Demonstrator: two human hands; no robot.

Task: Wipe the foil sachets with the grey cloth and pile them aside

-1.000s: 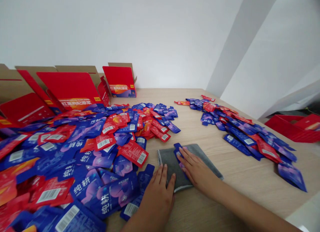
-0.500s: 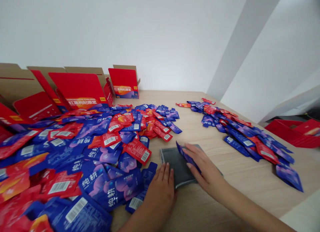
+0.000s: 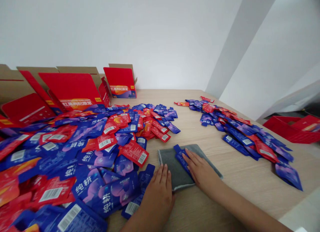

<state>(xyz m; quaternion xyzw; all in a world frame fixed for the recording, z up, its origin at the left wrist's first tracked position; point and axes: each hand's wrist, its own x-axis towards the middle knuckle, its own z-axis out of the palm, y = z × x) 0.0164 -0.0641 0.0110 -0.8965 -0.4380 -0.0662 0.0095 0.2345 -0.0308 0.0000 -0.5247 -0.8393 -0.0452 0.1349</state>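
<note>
Worktop: we have pale wood grain (image 3: 192, 125) before us, with a white wall (image 3: 160, 35) behind.
Grey cloth: it lies flat near us, between our left heap of blue and red pouches (image 3: 82, 155) and our right row of pouches (image 3: 232, 130).
Blue pouch: we see it (image 3: 183, 160) slantwise on the cloth, beneath our right fingers, its far end sticking out past them.
Right hand: ours (image 3: 201, 168) is laid flat on the pouch, fingers extended and close together, not gripped around it.
Left hand: ours (image 3: 158, 193) is outstretched at the cloth's near left edge, fingers nearly together, holding nothing we can see, left of the pouch and apart from it.
Red boxes: we see open ones (image 3: 68, 87) behind the left heap.
</note>
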